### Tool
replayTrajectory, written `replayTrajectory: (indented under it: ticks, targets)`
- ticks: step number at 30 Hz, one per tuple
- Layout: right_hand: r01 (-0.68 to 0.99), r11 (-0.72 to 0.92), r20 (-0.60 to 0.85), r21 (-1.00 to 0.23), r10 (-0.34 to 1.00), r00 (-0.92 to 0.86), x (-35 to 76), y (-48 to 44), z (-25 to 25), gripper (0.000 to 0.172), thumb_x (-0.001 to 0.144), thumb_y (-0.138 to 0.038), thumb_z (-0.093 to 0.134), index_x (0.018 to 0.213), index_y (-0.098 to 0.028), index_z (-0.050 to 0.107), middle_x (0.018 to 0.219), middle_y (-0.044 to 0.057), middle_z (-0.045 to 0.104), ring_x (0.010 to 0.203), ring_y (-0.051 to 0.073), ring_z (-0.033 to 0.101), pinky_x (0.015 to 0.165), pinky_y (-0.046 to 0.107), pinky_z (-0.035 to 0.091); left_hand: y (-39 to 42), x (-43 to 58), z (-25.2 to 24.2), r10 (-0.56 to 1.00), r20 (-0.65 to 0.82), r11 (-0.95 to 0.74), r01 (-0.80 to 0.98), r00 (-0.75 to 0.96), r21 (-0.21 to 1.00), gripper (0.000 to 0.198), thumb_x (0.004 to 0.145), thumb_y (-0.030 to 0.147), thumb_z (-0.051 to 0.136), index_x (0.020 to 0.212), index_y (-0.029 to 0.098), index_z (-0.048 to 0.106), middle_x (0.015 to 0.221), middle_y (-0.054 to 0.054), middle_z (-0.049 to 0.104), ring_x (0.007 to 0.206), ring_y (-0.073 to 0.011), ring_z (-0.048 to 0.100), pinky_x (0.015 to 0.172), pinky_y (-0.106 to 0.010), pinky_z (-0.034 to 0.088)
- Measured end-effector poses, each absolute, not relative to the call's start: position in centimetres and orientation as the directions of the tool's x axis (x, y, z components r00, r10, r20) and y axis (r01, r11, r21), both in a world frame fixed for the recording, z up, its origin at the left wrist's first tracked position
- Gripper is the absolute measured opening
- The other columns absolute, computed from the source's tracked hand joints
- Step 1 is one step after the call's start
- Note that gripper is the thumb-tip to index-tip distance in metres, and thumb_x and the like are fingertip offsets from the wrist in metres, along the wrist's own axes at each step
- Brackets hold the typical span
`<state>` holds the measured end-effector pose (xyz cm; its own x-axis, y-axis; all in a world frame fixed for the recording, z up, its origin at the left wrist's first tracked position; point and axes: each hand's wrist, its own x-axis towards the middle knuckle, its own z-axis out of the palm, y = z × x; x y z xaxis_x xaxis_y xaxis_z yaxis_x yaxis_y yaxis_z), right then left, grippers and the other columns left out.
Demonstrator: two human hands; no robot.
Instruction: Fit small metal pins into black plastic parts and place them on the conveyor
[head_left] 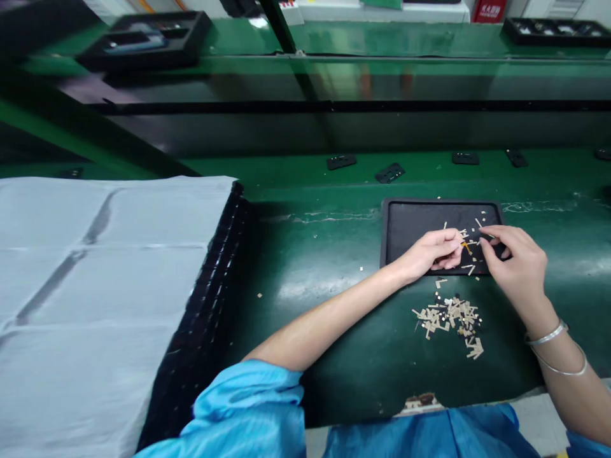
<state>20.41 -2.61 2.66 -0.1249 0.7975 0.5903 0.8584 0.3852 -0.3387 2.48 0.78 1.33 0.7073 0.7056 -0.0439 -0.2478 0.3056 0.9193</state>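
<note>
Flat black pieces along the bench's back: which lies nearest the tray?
The angled piece just behind the tray, by its back left corner; the others lie farther from it.

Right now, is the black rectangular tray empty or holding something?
Not empty: the tray has small, flat beige scraps scattered over its right part.

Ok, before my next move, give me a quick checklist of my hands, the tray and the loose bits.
1. Left hand has a grip on the small orange piece: ok, pinched at the fingertips.
2. Right hand free of any piece: cannot tell, too small to see between thumb and finger.
3. Black tray beneath the left hand: ok.
4. Tray free of loose pale bits: not ok, several are scattered there.
5. Main pile of scraps outside the tray: ok, on the green bench.
</note>
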Motion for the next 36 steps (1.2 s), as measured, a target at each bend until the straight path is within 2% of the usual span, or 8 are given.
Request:
replayTrajectory:
  ticks: [4,17,21,25,28,31,34,36]
  targets:
    - [0.701,0.521,0.591,-0.487,0.787,-0.174,19.6,-3.3,3.5,0.009,0.08,-0.013,0.065,0.085,-0.02,0.066,0.081,0.004,0.069,0.062,0.013,0.057,0.052,0.027,0.045,1.0,2.3,1.3,0.608,-0.034,0.4,-0.269,0.793,0.876,0.028,0.082,0.04,0.05,0.071,0.017,0.039,0.053,0.006,0.037,0.045,-0.0051,0.027,0.045,-0.021,0.015]
    - [0.608,0.602,0.579,-0.518,0.77,-0.268,19.1,-4.0,4.1,0.014,0.078,-0.009,0.065,0.08,-0.022,0.062,0.074,0.002,0.068,0.066,0.015,0.06,0.053,0.028,0.046,0.8,2.1,1.8,0.569,-0.068,0.396,-0.201,0.819,0.896,0.026,0.083,0.039,0.049,0.069,0.017,0.043,0.052,0.005,0.037,0.046,-0.0065,0.028,0.048,-0.024,0.017]
    - [0.619,0.533,0.552,-0.577,0.813,-0.186,18.9,-4.0,4.0,0.012,0.078,-0.01,0.063,0.078,-0.021,0.06,0.073,0.002,0.064,0.06,0.012,0.054,0.052,0.027,0.044,1.6,1.5,2.7,0.777,-0.011,0.097,-0.103,0.629,0.99,0.021,0.086,0.037,0.048,0.082,0.016,0.051,0.062,0.002,0.049,0.053,-0.0083,0.042,0.052,-0.022,0.03]
    - [0.615,0.492,0.536,-0.616,0.834,-0.129,18.6,-4.0,3.8,0.01,0.079,-0.011,0.062,0.076,-0.02,0.059,0.07,0.0,0.062,0.055,0.01,0.05,0.052,0.026,0.043,6.3,0.6,3.9,0.935,0.184,-0.301,0.405,0.304,0.863,0.005,0.083,0.017,0.052,0.083,0.015,0.056,0.08,-0.003,0.059,0.076,-0.0128,0.055,0.073,-0.026,0.042]
    - [0.611,0.471,0.514,-0.636,0.849,-0.12,18.4,-3.9,3.5,0.01,0.08,-0.012,0.06,0.074,-0.02,0.058,0.069,0.0,0.062,0.054,0.01,0.05,0.052,0.026,0.043,11.6,0.4,3.6,0.975,0.2,-0.204,0.763,0.101,0.613,0.016,0.082,0.018,0.059,0.097,0.012,0.058,0.11,-0.012,0.059,0.106,-0.0229,0.054,0.091,-0.034,0.042]
    - [0.6,0.477,0.514,-0.642,0.849,-0.126,18.3,-3.8,3.2,0.01,0.08,-0.013,0.059,0.072,-0.019,0.058,0.067,0.0,0.061,0.054,0.011,0.051,0.05,0.025,0.042,15.5,0.1,2.2,0.994,0.045,0.066,0.89,-0.097,0.451,0.038,0.071,0.029,0.074,0.098,0.008,0.058,0.126,-0.022,0.051,0.123,-0.0366,0.043,0.1,-0.047,0.036]
    - [0.607,0.477,0.514,-0.635,0.848,-0.129,18.2,-3.7,3.0,0.01,0.08,-0.013,0.058,0.072,-0.019,0.059,0.066,0.0,0.061,0.053,0.011,0.051,0.05,0.025,0.042,17.1,-0.5,1.0,0.989,-0.008,0.128,0.834,-0.146,0.537,0.035,0.064,0.024,0.079,0.088,0.01,0.058,0.123,-0.021,0.054,0.124,-0.0375,0.044,0.1,-0.046,0.037]
    - [0.617,0.47,0.508,-0.632,0.852,-0.128,18.1,-3.7,2.9,0.01,0.08,-0.013,0.057,0.072,-0.02,0.059,0.065,0.0,0.061,0.052,0.01,0.05,0.05,0.025,0.042,17.1,-1.0,0.7,0.989,0.016,0.109,0.797,-0.147,0.595,0.021,0.072,0.019,0.072,0.083,0.014,0.055,0.109,-0.016,0.062,0.115,-0.0311,0.053,0.094,-0.041,0.042]
